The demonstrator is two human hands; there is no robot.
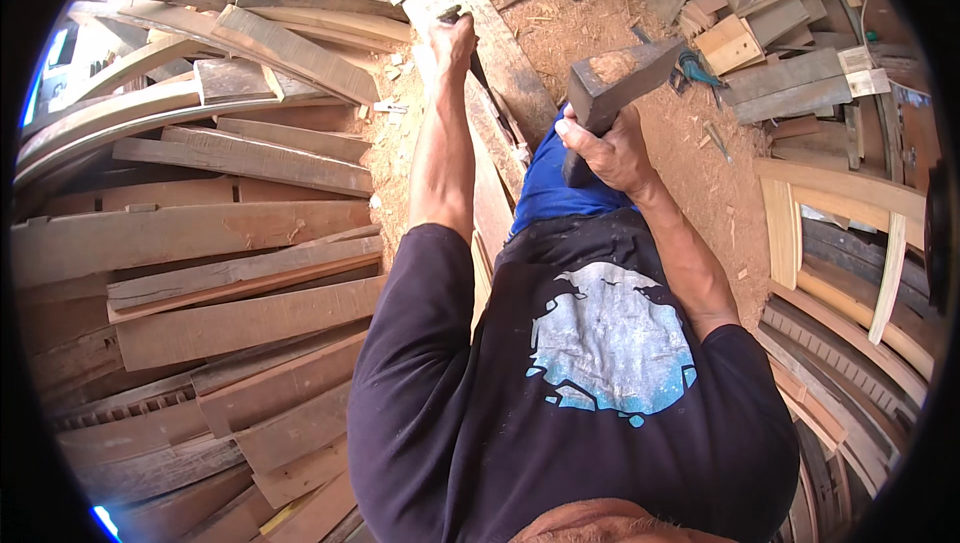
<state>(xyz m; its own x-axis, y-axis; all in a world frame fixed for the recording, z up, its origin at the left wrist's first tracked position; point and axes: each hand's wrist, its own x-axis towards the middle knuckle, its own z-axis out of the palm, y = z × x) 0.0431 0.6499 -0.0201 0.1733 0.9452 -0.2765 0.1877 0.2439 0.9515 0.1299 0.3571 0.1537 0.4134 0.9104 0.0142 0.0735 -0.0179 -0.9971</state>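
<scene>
My left hand [450, 45] is closed around a slim dark tool that looks like a chisel [451, 14]; its end pokes out of the fist, and most of it is hidden. This hand is over a pale wooden board [500, 38] that runs from the far side toward my blue-clothed leg [548, 178]. Closer to me and to the right, my right hand [615, 151] grips a wooden mallet [625, 78]. Its thick, dark block head is raised above the leg, apart from the board. A worn, lighter patch shows on the head.
Stacked planks [240, 228] fill the left side, reaching near my left arm. Sawdust and shavings [690, 158] cover the ground. At the right lie wood offcuts [785, 83], a teal-and-dark tool [695, 68] and a pale wooden frame [835, 193].
</scene>
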